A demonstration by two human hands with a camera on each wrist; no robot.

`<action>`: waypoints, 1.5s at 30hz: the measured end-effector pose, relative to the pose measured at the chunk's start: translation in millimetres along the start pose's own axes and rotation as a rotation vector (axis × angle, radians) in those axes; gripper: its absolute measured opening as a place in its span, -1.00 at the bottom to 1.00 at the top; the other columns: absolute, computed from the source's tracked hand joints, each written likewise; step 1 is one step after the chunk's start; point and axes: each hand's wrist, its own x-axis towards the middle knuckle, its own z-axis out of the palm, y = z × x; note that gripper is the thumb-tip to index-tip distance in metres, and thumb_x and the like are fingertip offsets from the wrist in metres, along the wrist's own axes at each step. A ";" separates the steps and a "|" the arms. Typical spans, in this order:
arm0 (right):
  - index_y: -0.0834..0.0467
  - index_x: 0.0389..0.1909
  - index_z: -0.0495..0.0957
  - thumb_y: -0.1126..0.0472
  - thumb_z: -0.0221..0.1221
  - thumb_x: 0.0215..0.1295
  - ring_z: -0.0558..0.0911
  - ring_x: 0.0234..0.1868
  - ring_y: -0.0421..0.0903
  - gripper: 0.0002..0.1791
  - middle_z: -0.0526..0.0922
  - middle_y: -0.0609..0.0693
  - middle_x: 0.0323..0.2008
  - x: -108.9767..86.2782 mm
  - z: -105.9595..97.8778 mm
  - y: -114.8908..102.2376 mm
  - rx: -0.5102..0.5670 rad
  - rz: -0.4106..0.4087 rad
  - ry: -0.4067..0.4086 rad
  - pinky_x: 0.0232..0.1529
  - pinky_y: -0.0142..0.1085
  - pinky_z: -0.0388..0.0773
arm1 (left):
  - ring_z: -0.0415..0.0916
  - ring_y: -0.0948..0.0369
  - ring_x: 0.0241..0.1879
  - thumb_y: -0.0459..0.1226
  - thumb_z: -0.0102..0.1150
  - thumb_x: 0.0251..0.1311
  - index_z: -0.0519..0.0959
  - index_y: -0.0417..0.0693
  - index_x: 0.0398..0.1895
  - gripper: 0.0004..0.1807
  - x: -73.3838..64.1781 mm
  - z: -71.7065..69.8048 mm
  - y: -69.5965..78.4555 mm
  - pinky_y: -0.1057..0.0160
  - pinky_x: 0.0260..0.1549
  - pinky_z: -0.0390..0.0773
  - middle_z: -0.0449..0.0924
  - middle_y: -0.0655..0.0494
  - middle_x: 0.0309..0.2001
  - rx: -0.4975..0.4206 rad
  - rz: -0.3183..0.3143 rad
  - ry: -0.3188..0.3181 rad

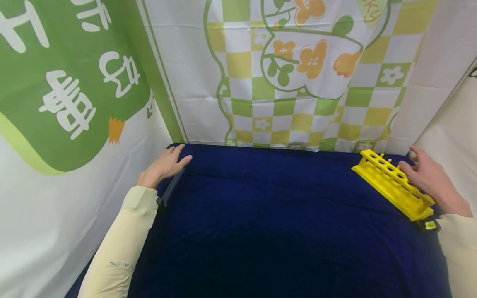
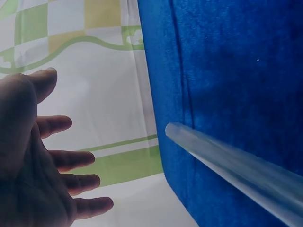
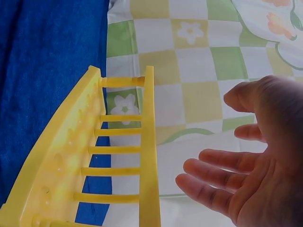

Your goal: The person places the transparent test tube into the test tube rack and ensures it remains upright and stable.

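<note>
Plainly, the fingers (image 2: 78,183) of the left hand (image 1: 165,165) are extended and spread, thumb apart, gripping nothing. The right hand (image 1: 430,178) has its thumb set away from slightly bent fingers (image 3: 215,175), some lying close together, likewise free of any grip.

Just right of the left hand and partly nearer, a clear tube (image 1: 173,187) lies slantwise on the blue-covered tabletop (image 1: 261,215). Immediately left of the right hand is a yellow rack (image 1: 384,185), set aslant at the tabletop's far right; the right wrist view shows a gap between fingers and rack.

Round holes run along the rack's upper plate, with short pegs along its right edge. Whether the tube contains anything, I cannot tell.

Part of the rack's right side is hidden behind the right hand, and its near end is cut off in the right wrist view. There, the left wrist view likewise crops the tube's near end. Beyond the far edge hangs a printed cloth (image 1: 193,78).
</note>
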 end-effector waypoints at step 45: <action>0.57 0.33 0.03 -0.01 -0.23 0.55 0.50 -0.30 0.41 -0.30 0.24 0.62 -0.01 -29.2 10.8 54.5 0.062 0.224 0.091 -0.49 -0.07 0.55 | -0.19 -0.30 0.50 0.22 -0.39 0.47 -0.18 -0.12 0.58 -0.15 -17.3 26.0 -22.2 -0.35 0.39 -0.03 -0.20 -0.36 0.54 -0.072 -0.072 -0.049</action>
